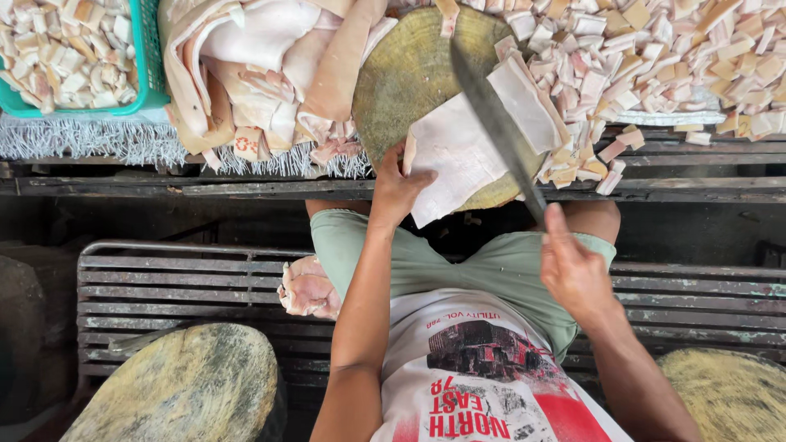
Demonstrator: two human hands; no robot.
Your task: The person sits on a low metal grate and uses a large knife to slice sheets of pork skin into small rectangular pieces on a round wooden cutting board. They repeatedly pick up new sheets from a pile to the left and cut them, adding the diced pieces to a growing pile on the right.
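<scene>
1. Basket of green plastic (147, 57) with cut pieces sits far left on the desk (696, 190).
2. Left hand (399, 190) presses flat on the pale pork-skin slab (458, 160) atop the round wooden chopping block (409, 74); fingertips are best kept clear of the blade.
3. Right hand (575, 274) is closed around the long dark knife (499, 127), which crosses the slab.

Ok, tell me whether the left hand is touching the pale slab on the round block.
Touching. The head view shows the left hand with fingers pressed flat on the slab's near edge.
</scene>
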